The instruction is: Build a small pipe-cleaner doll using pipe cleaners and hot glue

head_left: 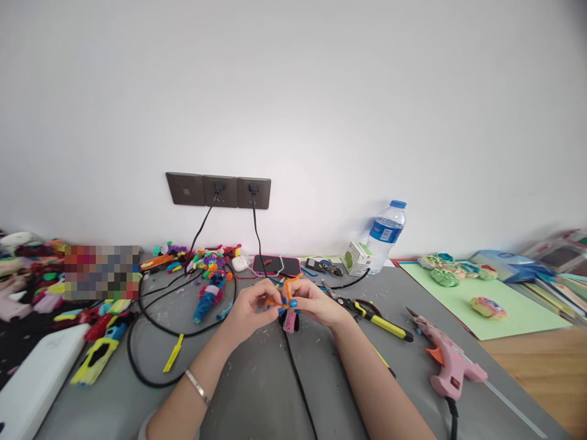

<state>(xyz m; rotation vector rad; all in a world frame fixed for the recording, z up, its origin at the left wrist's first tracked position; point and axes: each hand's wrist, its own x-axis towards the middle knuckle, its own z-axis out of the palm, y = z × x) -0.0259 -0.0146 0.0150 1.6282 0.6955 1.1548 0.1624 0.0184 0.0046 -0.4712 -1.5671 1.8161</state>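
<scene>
My left hand (254,310) and my right hand (317,304) meet over the middle of the grey table. Both are closed in a pinch around an orange pipe cleaner (288,286), whose bent end sticks up between them. Just below the fingertips shows a small fuzzy pink and black piece (290,322); whether it is joined to the orange strand is hard to make out. Blue nails cover part of the grip. To the left of my left hand lies a blue fuzzy pipe-cleaner figure (208,302).
Yellow-black pliers (383,324) and a pink glue gun (452,360) lie at right. Behind stand a water bottle (386,235) and a small box (358,258). A black cable (158,385) loops at left near colourful pipe-cleaner figures (98,357) and a white device (43,382).
</scene>
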